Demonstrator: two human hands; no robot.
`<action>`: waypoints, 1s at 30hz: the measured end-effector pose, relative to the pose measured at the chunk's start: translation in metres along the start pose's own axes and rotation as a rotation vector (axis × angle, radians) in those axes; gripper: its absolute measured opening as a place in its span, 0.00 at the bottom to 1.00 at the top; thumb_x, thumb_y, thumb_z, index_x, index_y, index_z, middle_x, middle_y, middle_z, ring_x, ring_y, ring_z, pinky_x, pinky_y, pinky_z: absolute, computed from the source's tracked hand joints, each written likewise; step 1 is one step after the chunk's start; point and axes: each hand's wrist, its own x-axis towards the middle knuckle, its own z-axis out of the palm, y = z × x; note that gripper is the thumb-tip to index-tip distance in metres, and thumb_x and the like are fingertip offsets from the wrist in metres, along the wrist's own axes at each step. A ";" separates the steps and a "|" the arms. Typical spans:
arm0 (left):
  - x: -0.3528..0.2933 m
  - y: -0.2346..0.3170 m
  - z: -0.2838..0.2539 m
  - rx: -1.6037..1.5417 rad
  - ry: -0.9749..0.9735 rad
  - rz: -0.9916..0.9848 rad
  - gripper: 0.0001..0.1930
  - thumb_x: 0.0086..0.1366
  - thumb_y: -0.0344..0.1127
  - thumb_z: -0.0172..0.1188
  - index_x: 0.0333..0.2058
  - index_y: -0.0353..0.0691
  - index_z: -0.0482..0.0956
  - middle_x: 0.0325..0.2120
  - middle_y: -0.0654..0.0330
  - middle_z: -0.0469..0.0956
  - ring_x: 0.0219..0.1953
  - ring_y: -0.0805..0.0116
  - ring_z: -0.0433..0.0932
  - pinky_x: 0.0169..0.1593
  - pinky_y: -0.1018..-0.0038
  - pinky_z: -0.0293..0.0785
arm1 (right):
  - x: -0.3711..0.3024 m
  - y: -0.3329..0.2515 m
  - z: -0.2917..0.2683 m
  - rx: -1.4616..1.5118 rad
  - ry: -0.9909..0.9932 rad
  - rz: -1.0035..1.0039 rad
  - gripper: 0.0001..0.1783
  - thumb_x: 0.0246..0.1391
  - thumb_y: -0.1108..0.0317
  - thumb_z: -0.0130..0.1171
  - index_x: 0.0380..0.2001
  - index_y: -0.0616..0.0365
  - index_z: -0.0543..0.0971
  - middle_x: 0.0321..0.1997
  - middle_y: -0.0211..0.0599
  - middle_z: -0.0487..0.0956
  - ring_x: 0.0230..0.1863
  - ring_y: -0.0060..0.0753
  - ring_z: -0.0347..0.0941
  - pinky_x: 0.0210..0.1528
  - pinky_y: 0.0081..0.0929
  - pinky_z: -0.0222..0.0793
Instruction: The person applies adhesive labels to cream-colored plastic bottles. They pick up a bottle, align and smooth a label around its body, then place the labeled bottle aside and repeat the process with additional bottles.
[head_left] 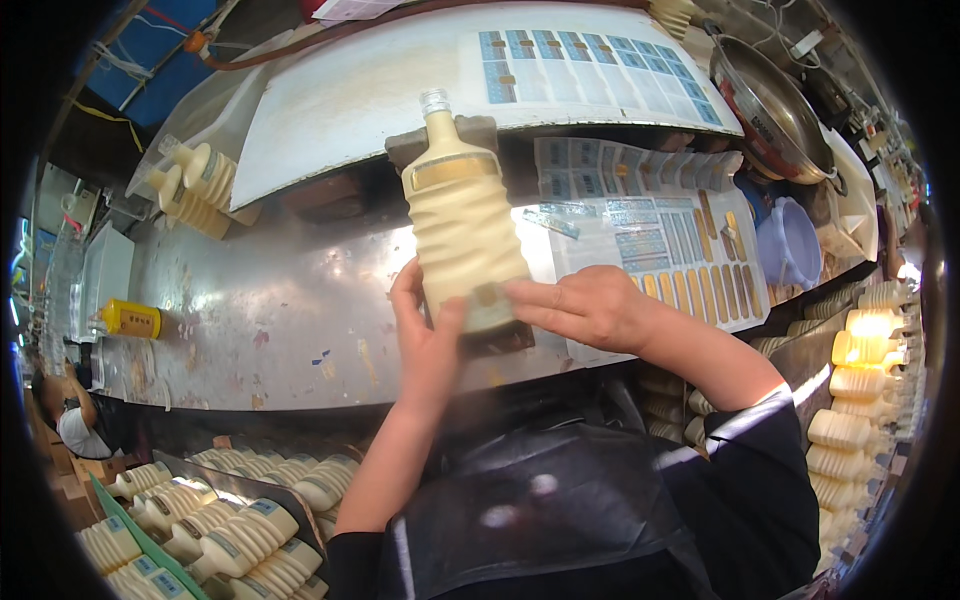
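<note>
A cream-coloured bottle (465, 230) with wavy ribbed sides lies with its clear threaded neck pointing away from me. Under its shoulder is a grey-brown block (405, 148). A gold band (455, 171) crosses the upper body. My left hand (425, 345) grips the bottle's lower left side, thumb on the front and fingers around the edge. From the right, my right hand (598, 310) reaches in with index and middle fingers stretched out, their tips against the lower front of the bottle. Beside those tips is a small, blurred, brownish-grey patch (487, 296).
Sheets of gold and blue stickers (655, 250) lie right of the bottle. Beyond is a white board (350, 115). A wok-like pan (765, 100) and lavender bucket (790, 245) stand right, a yellow squeeze bottle (132, 318) left. Similar bottles (245, 540) fill crates lower left.
</note>
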 end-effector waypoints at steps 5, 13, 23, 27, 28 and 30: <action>0.000 0.001 0.009 -0.349 0.045 -0.027 0.36 0.72 0.42 0.59 0.70 0.31 0.56 0.66 0.48 0.62 0.69 0.58 0.61 0.72 0.63 0.55 | -0.024 -0.008 0.014 0.208 0.144 0.371 0.16 0.58 0.64 0.66 0.49 0.56 0.83 0.45 0.40 0.86 0.28 0.42 0.80 0.29 0.32 0.75; 0.001 -0.009 0.002 0.058 0.057 0.103 0.32 0.74 0.44 0.59 0.69 0.34 0.59 0.63 0.53 0.67 0.64 0.64 0.66 0.69 0.66 0.60 | 0.025 -0.021 0.032 1.133 0.089 1.210 0.27 0.60 0.53 0.67 0.54 0.63 0.80 0.28 0.34 0.82 0.29 0.22 0.77 0.34 0.25 0.74; 0.005 -0.007 -0.001 -0.060 0.077 0.040 0.35 0.68 0.44 0.66 0.66 0.31 0.62 0.61 0.49 0.69 0.64 0.60 0.67 0.68 0.62 0.62 | 0.023 -0.025 0.028 1.191 0.103 1.205 0.30 0.61 0.61 0.67 0.63 0.64 0.76 0.31 0.20 0.75 0.32 0.09 0.65 0.33 0.14 0.62; 0.004 -0.009 -0.002 -0.133 0.072 0.024 0.40 0.68 0.47 0.68 0.68 0.33 0.59 0.63 0.52 0.67 0.65 0.63 0.67 0.69 0.66 0.62 | 0.016 -0.019 0.038 1.300 0.134 1.198 0.29 0.63 0.56 0.64 0.62 0.62 0.76 0.33 0.29 0.80 0.34 0.16 0.73 0.38 0.20 0.71; 0.003 -0.002 0.001 -0.197 0.078 -0.001 0.41 0.67 0.48 0.69 0.69 0.33 0.58 0.63 0.52 0.66 0.65 0.63 0.66 0.69 0.66 0.61 | 0.013 -0.018 0.043 1.311 0.151 1.199 0.28 0.64 0.55 0.64 0.61 0.61 0.77 0.34 0.31 0.81 0.35 0.18 0.75 0.39 0.22 0.73; 0.000 0.002 0.007 -0.144 0.071 0.008 0.44 0.67 0.48 0.69 0.70 0.33 0.55 0.64 0.51 0.64 0.66 0.62 0.64 0.70 0.65 0.60 | 0.016 -0.017 0.050 1.274 0.157 1.190 0.28 0.65 0.54 0.62 0.61 0.61 0.77 0.35 0.35 0.83 0.36 0.21 0.76 0.40 0.24 0.75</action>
